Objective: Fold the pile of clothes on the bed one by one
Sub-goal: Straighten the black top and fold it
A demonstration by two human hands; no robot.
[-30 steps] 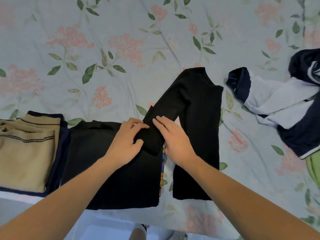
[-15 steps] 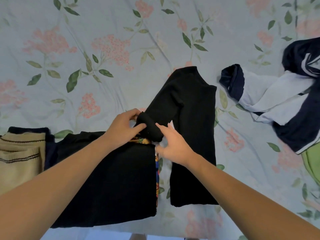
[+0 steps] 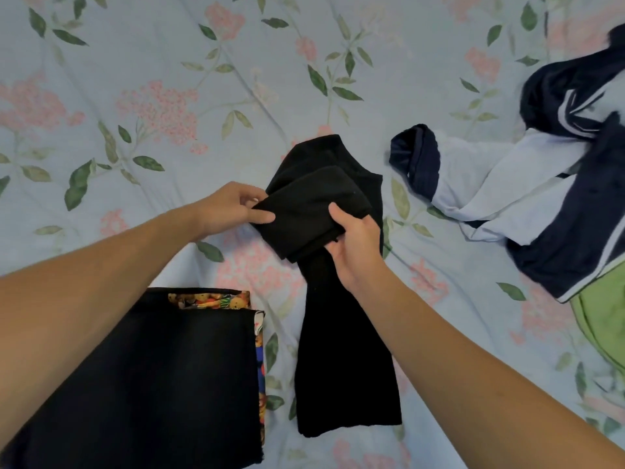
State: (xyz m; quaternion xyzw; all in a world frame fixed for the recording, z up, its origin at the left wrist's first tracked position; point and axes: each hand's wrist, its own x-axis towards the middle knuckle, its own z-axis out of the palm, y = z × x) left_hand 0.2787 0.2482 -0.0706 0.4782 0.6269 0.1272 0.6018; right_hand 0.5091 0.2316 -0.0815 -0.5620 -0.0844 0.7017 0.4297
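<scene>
On the bed (image 3: pixel 203 79): black garment (image 3: pixel 341 350), sleeve folded back.
Left hand (image 3: pixel 233 206): fingers pinch its sleeve.
Right hand (image 3: pixel 355 238): fingers grip sleeve.

The green fabric item (image 3: pixel 605 330) is cut off by the right edge, so its kind cannot be told; the folded black garment with a colourful printed lining (image 3: pixel 189 384) runs under the left forearm, and the right hand's fingers (image 3: pixel 338 216) curl behind the black knit garment (image 3: pixel 338 350)
</scene>
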